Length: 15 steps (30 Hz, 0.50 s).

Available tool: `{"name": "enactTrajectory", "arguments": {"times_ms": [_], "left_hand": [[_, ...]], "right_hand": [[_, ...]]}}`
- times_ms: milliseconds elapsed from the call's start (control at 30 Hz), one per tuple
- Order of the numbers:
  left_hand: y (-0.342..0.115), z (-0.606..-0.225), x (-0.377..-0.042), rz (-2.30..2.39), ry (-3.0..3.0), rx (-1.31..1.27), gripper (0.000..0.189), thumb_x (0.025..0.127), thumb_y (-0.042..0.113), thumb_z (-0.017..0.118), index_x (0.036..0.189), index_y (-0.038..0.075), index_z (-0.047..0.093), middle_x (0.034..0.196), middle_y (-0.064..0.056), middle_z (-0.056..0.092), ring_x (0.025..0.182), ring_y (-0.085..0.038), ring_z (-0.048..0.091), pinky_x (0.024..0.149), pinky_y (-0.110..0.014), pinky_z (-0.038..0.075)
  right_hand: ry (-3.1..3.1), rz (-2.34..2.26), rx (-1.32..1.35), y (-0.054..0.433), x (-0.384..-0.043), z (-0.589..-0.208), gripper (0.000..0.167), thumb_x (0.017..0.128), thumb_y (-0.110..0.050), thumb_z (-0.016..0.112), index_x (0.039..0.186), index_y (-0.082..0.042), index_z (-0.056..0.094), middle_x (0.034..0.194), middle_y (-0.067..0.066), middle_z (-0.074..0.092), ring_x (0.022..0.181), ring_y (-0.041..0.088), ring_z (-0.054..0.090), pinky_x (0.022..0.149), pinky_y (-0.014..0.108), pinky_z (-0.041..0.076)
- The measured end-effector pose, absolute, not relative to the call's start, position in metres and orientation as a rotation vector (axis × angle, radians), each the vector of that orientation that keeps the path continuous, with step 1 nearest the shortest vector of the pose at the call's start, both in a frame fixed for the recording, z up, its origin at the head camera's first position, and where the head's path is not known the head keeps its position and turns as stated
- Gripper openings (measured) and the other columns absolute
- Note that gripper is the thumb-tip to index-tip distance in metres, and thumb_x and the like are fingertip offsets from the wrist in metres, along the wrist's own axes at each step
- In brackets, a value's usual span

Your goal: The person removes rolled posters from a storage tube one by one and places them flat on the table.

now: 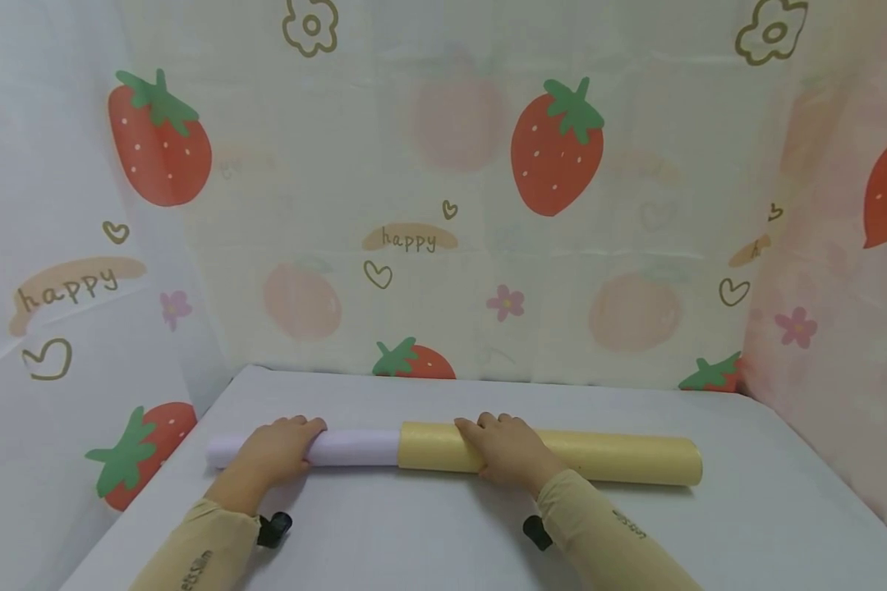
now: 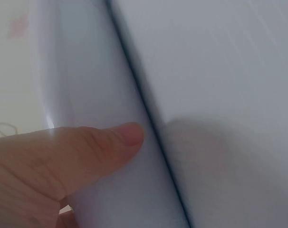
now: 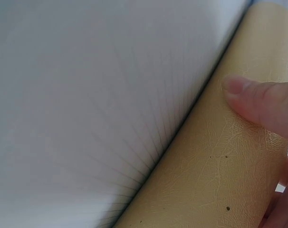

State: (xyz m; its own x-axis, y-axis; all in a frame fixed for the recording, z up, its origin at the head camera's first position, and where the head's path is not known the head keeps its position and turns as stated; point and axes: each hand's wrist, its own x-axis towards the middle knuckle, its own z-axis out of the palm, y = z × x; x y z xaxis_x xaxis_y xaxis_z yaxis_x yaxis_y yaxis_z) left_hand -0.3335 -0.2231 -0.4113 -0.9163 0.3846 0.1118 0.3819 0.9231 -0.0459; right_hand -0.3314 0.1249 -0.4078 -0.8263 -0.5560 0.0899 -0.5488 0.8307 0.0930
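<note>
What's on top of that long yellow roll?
The right hand grips the yellow roll from above, with its thumb on the near side. The surface beneath the palm is covered, so you can't see that part.

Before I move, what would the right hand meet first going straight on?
The right hand grips the yellow roll; beyond it, probably the strawberry-print backdrop, across the white tabletop, though depth is unclear.
</note>
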Motion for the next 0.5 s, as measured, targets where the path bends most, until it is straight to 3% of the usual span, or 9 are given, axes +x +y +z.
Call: {"name": "enactTrajectory", "arguments": {"times_ms": [500], "left_hand": [[-0.241, -0.410, -0.328, 0.012, -3.020, -0.516, 0.048, 0.071, 0.018, 0.076, 0.113, 0.012, 0.054, 0.097, -0.007, 0.058, 0.091, -0.030, 0.057, 0.074, -0.051, 0.045]], "right_hand": [[-2.884, -0.087, 0.881, 0.125, -0.332, -0.409, 0.075, 0.070, -0.029, 0.078, 0.135, -0.021, 0.041, 0.107, 0.003, 0.055, 0.091, 0.023, 0.053, 0.084, 0.038, 0.043]]}}
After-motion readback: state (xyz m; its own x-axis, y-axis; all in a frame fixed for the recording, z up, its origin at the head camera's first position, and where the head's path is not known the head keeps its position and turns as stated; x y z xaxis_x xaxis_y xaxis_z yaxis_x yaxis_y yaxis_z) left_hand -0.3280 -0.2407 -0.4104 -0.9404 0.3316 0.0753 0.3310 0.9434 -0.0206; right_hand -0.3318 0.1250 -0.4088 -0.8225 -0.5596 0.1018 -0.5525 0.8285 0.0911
